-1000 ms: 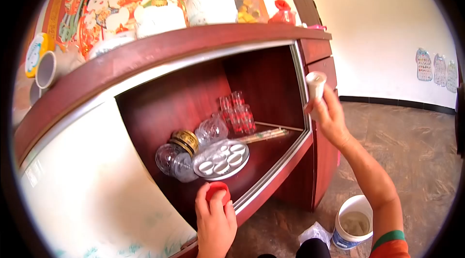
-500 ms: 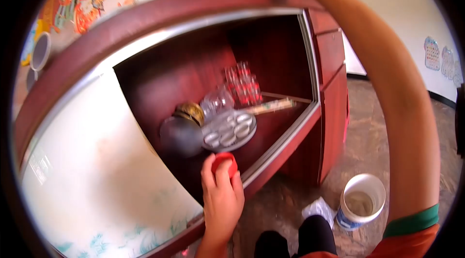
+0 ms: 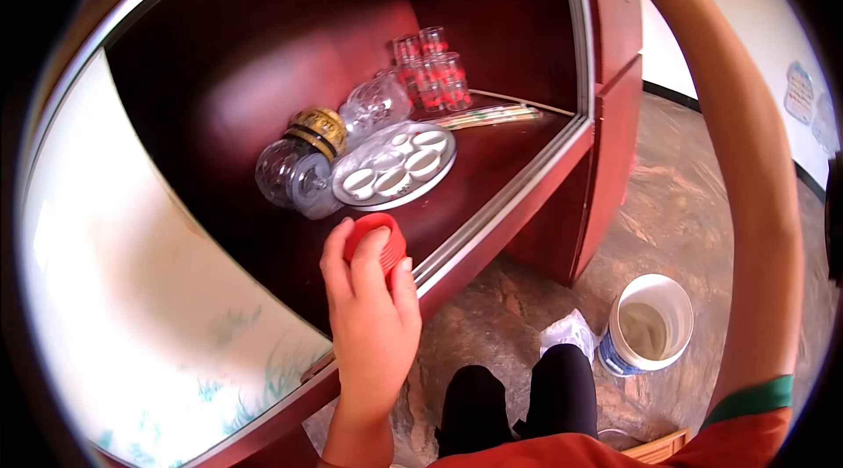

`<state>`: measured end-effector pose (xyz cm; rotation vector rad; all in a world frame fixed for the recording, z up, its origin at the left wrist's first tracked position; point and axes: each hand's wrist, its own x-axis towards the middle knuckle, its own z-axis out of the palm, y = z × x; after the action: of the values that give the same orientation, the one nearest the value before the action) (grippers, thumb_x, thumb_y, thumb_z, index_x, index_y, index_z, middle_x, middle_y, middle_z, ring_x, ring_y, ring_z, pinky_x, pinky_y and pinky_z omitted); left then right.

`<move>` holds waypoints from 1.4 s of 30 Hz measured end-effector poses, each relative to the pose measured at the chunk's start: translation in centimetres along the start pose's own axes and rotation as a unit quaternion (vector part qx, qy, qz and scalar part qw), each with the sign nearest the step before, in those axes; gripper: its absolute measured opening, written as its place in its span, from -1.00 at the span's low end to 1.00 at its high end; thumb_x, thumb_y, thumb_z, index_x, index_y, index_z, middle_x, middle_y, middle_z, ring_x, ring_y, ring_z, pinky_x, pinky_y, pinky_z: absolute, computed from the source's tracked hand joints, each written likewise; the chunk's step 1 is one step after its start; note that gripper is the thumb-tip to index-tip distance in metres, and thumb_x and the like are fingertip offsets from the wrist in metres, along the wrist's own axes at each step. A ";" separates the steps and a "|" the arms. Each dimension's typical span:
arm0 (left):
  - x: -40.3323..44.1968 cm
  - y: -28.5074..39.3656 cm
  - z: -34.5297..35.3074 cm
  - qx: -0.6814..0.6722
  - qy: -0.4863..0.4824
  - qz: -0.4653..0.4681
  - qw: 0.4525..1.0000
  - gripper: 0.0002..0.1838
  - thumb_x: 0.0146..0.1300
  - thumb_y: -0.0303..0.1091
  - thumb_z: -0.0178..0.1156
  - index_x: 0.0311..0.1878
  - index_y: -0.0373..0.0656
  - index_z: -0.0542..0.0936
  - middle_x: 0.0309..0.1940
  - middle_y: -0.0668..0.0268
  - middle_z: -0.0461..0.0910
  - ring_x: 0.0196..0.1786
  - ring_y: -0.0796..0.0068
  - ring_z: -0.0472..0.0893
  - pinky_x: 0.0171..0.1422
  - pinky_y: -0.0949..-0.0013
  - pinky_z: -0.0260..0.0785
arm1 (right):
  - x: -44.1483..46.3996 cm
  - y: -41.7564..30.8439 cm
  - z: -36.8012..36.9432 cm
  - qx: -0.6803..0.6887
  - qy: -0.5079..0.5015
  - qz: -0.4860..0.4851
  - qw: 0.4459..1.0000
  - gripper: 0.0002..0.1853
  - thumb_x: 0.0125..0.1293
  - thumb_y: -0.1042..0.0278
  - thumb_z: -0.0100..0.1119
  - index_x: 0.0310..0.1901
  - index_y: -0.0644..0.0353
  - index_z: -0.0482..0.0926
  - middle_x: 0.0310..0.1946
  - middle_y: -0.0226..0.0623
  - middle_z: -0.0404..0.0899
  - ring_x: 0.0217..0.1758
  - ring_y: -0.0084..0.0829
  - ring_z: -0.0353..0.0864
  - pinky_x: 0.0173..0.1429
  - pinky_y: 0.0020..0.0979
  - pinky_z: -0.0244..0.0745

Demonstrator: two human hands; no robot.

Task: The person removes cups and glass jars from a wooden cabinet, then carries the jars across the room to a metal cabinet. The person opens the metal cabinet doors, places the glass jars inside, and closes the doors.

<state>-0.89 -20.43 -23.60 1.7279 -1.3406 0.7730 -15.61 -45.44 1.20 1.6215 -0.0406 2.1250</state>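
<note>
My left hand (image 3: 376,292) is closed round a red ribbed cup-like object (image 3: 389,248), low at the front of the open cabinet shelf (image 3: 457,196). Just beyond it lies a white round tray (image 3: 408,198) bearing several small white cups. Left of the tray are clear glass vessels (image 3: 285,176) and a gold-and-black banded object (image 3: 318,131). Several red-marked glasses (image 3: 439,82) are stacked behind, beside a bundle of thin sticks (image 3: 492,117). My right arm reaches up past the top edge; its hand is out of the frame.
A white sliding door panel (image 3: 158,292) covers the cabinet's left side. Drawers (image 3: 615,29) stand at its right. On the brown floor are a white bucket (image 3: 680,314) and a plastic bag (image 3: 569,332), near my legs.
The view has tilted down. My right hand, earlier holding a small white object, has risen over the cabinet top and out of view. My left hand still holds the red object.
</note>
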 end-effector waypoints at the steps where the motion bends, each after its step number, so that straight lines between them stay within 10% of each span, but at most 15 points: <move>1: -0.1 0.0 0.1 -0.004 0.001 -0.012 1.000 -0.67 0.22 -0.48 0.11 0.07 -0.22 0.39 0.16 0.00 0.28 0.11 0.01 0.41 0.17 0.19 0.29 | -2.0 -2.9 -1.9 0.116 -0.057 0.089 0.988 -0.67 0.24 0.21 0.08 -0.11 0.32 0.47 -0.25 -0.06 0.52 -0.21 -0.18 0.52 -0.05 -0.28 0.40; 5: -0.1 0.0 -0.1 0.018 -0.008 -0.001 1.000 -0.61 0.16 -0.49 0.16 0.08 -0.22 0.37 0.14 -0.06 0.28 0.09 -0.07 0.41 0.14 0.12 0.33 | -13.7 -3.5 -0.2 0.147 -0.272 0.030 0.950 -0.81 0.22 0.36 0.08 -0.15 0.18 0.53 -0.27 -0.11 0.58 -0.19 -0.14 0.59 -0.08 -0.25 0.47; 9: 0.0 -0.2 0.0 0.024 -0.014 0.009 1.000 -0.58 0.14 -0.49 0.18 0.09 -0.21 0.36 0.13 -0.09 0.27 0.08 -0.12 0.41 0.13 0.09 0.35 | -23.3 -1.6 6.0 -0.027 -0.633 0.104 0.766 -0.77 0.18 0.49 -0.01 -0.13 0.20 0.55 -0.09 -0.06 0.55 -0.01 -0.09 0.55 0.04 -0.17 0.48; 21: 0.0 -0.5 -0.2 0.017 -0.020 0.019 0.999 -0.58 0.10 -0.51 0.22 0.06 -0.22 0.39 0.12 -0.10 0.28 0.07 -0.10 0.42 0.10 0.11 0.38 | -23.9 1.6 8.8 -0.171 -0.771 0.156 0.593 -0.72 0.16 0.40 0.06 -0.10 0.13 0.63 -0.07 -0.18 0.61 0.03 -0.23 0.59 0.04 -0.27 0.49; 35: 0.0 -0.1 -0.1 0.014 -0.024 0.015 1.000 -0.59 0.12 -0.55 0.18 0.07 -0.23 0.39 0.14 -0.05 0.28 0.10 -0.04 0.40 0.15 0.15 0.32 | -22.2 0.6 6.6 -0.169 -0.767 0.163 0.598 -0.72 0.16 0.39 0.04 -0.11 0.16 0.62 -0.11 -0.13 0.61 -0.02 -0.20 0.61 0.02 -0.23 0.52; 42: -0.1 -0.1 -0.1 0.011 -0.024 0.013 1.000 -0.61 0.14 -0.56 0.14 0.07 -0.23 0.38 0.14 -0.04 0.28 0.11 -0.01 0.39 0.17 0.17 0.29 | -19.1 -0.2 3.7 -0.096 -0.634 0.188 0.744 -0.77 0.15 0.42 0.04 -0.18 0.34 0.45 -0.29 0.04 0.59 -0.14 -0.02 0.59 -0.10 -0.11 0.51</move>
<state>-0.84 -20.33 -23.64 1.7599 -1.3949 0.7687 -8.42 -52.86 -15.31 2.7115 -1.0300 0.7313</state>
